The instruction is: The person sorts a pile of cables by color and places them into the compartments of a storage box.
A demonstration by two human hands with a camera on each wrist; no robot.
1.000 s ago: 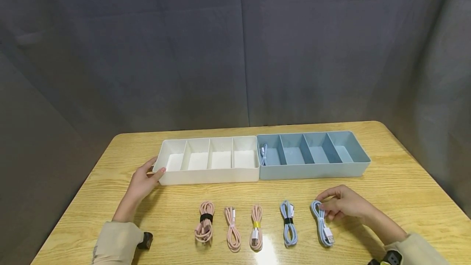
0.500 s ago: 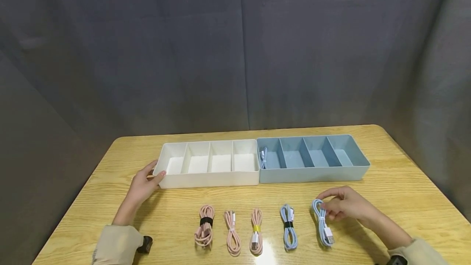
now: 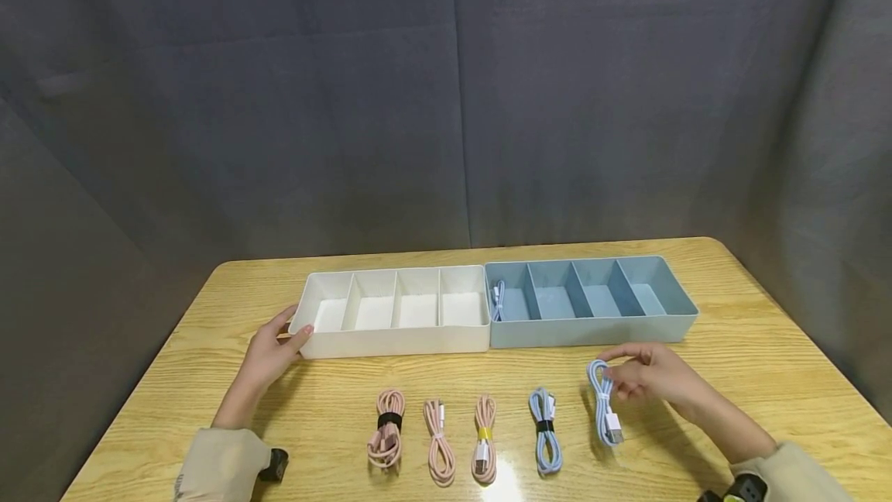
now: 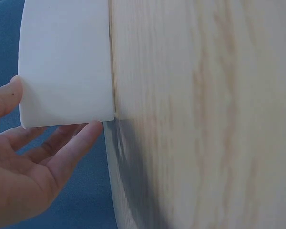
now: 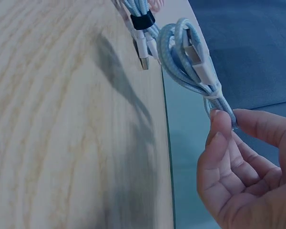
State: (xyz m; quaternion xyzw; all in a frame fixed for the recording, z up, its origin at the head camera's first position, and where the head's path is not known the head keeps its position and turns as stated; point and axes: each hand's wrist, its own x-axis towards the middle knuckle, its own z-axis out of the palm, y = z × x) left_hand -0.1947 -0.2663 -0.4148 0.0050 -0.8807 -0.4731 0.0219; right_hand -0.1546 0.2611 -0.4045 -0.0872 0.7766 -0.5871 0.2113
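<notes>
My left hand (image 3: 268, 352) holds the left end of a white divided storage box (image 3: 397, 342). In the left wrist view the thumb lies at the rim and the fingers touch the end wall. Between thumb and forefinger, my right hand (image 3: 655, 376) pinches one end of a coiled light blue USB cable (image 3: 602, 401). That cable hangs tilted above the table, its white plug lowest in the head view. Left of it lies another blue cable (image 3: 546, 432) with a black strap. A blue divided box (image 3: 592, 331) adjoins the white one, with a small blue cable (image 3: 498, 300) in its leftmost compartment.
Three pink coiled cables lie in a row before the boxes: one with a black strap (image 3: 386, 432), one with a pale tie (image 3: 439, 444), one with a yellow band (image 3: 485, 440). The wooden table (image 3: 753, 347) ends at a grey curtain (image 3: 348, 99).
My right hand has lifted the light blue cable off the table and moved it slightly up and away. My left hand has stayed at the white box. The head view has tilted slightly.
</notes>
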